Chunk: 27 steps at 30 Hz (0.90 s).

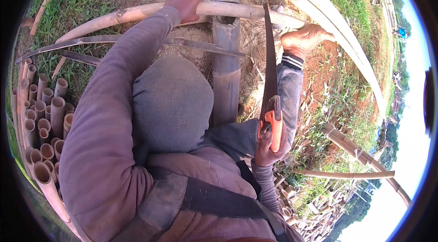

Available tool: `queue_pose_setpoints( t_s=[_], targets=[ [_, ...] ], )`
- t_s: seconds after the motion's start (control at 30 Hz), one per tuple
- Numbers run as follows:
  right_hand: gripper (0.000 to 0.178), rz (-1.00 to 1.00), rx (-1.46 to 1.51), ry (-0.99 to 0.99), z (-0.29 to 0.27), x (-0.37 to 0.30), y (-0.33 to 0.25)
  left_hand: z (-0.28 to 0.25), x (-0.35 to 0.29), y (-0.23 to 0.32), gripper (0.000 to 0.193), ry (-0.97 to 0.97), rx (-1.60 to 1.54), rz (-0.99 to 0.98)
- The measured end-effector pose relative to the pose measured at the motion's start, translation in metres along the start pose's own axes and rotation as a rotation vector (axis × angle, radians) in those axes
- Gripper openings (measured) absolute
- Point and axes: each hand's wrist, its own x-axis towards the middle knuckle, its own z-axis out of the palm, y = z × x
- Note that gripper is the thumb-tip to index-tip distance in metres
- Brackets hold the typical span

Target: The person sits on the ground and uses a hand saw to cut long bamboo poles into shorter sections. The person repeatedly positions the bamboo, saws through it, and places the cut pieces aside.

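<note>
My left hand (183,6) is wrapped round a pale bamboo pole (150,11), which lies crosswise over a thick grey bamboo post (226,86). In my right hand (271,147) is a hand saw (271,73), held by its orange handle with the long dark blade pointing away from me. The blade's tip overlaps the pole to the right of the post; whether its teeth touch the wood I cannot tell. My bare foot (303,39) rests at the pole's right end. A hole shows in the post just under the pole.
Cut bamboo tubes (45,118) stand bundled at the left. Split bamboo strips (123,40) lie near my left arm. Long pale poles (328,18) curve along the right, and another pole (356,148) slants beyond. My bent knee (173,105) is in the middle. Offcuts (319,214) litter the lower right.
</note>
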Motion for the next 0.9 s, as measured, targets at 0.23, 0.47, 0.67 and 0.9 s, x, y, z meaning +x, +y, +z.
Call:
queue_pose_setpoints(
  t_s=[0.23, 0.47, 0.67, 0.9],
  targets=[
    [0.041, -0.091, -0.086, 0.01, 0.108, 0.18, 0.005, -0.003, 0.004, 0.004, 0.061, 0.024, -0.005, 0.023],
    [0.046, -0.019, -0.014, -0.018, 0.019, 0.024, -0.002, 0.002, -0.004, -0.004, 0.057, 0.022, -0.017, 0.008],
    [0.044, -0.046, -0.059, 0.011, 0.059, 0.1, 0.024, 0.002, 0.0, 0.004, 0.054, 0.026, -0.027, 0.025],
    [0.047, -0.009, -0.066, -0.009, 0.065, 0.117, 0.016, 0.0, 0.002, -0.006, 0.053, 0.073, -0.053, 0.021]
  ],
)
